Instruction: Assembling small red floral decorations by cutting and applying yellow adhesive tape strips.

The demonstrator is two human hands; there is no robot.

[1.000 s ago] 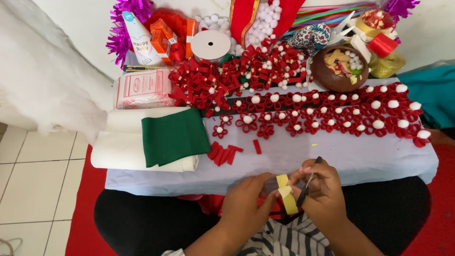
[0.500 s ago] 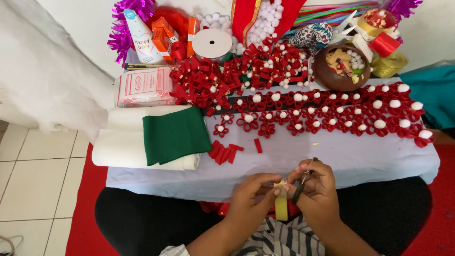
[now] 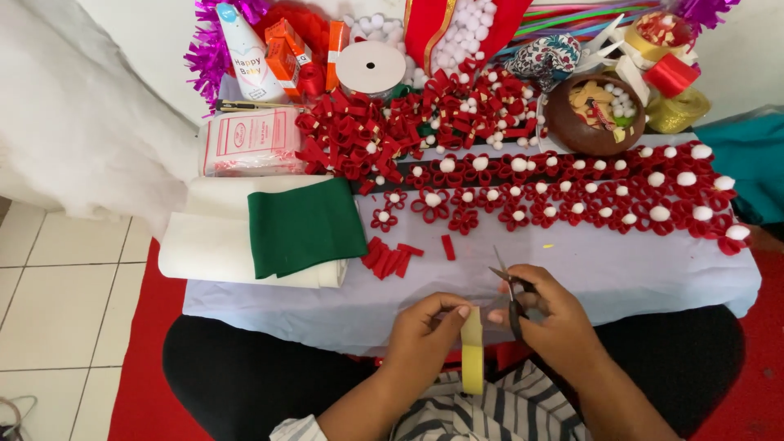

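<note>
A big table (image 3: 637, 278) with a pale cloth holds white felt (image 3: 204, 245) and a green felt piece (image 3: 304, 224) on the left, and rows of red flowers (image 3: 572, 192) far across it. At the near edge, the right hand (image 3: 551, 322) grips small scissors (image 3: 510, 294) with their blades a little apart. The left hand (image 3: 425, 331) pinches the top of a yellow strip (image 3: 472, 359) that hangs down just beside the scissors.

A low desk (image 3: 269, 306) with a pale cloth over it stands on a red mat (image 3: 139, 392). To the left the floor (image 3: 49, 286) has big light tiles. A white wall (image 3: 155, 33) is behind the desk. A soft white sheet (image 3: 73, 131) hangs at the left. Light is bright and even.
</note>
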